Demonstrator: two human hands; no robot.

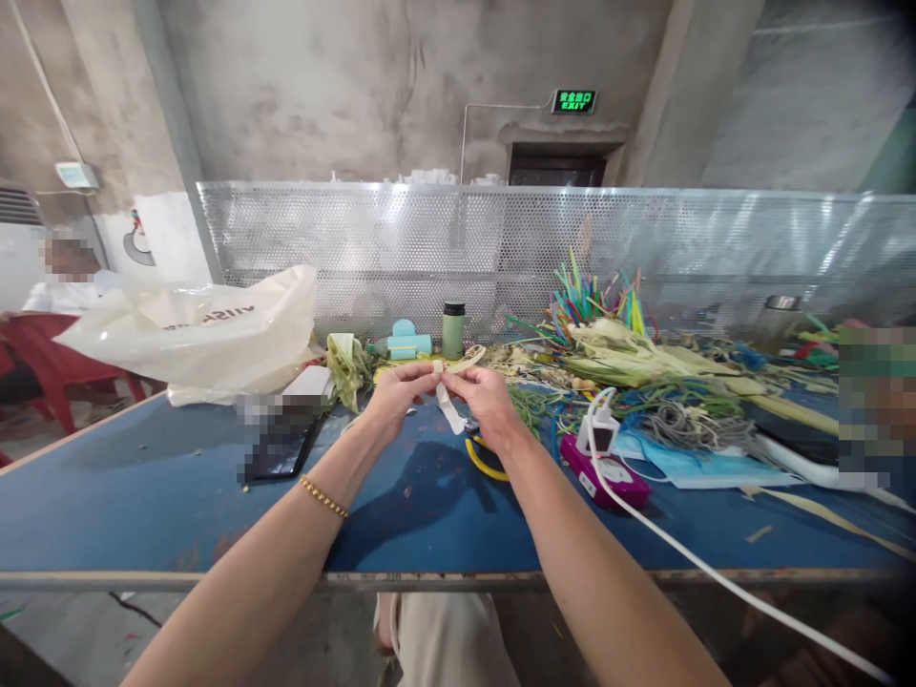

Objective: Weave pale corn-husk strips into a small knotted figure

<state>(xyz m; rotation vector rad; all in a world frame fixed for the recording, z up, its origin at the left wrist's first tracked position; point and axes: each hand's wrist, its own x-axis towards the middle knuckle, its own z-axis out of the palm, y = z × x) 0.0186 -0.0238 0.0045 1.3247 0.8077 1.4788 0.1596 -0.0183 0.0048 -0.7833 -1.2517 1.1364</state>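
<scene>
Between my two hands, a pale husk strip is held up above the blue table, folded or crossed at the fingertips, with one end hanging down and another pointing off to the right. My left hand pinches it from the left, thumb and forefinger together. From the other side my right hand pinches the same strip, its fingertips almost touching the left ones. Just below my right hand lies a tool with yellow handles, partly hidden by the wrist; its kind is not clear.
A white plastic bag and a dark phone or tablet lie left. Behind my hands stands a green bottle. To the right are dried husks, wire coils, a purple power strip with a white cable, and a blue mask.
</scene>
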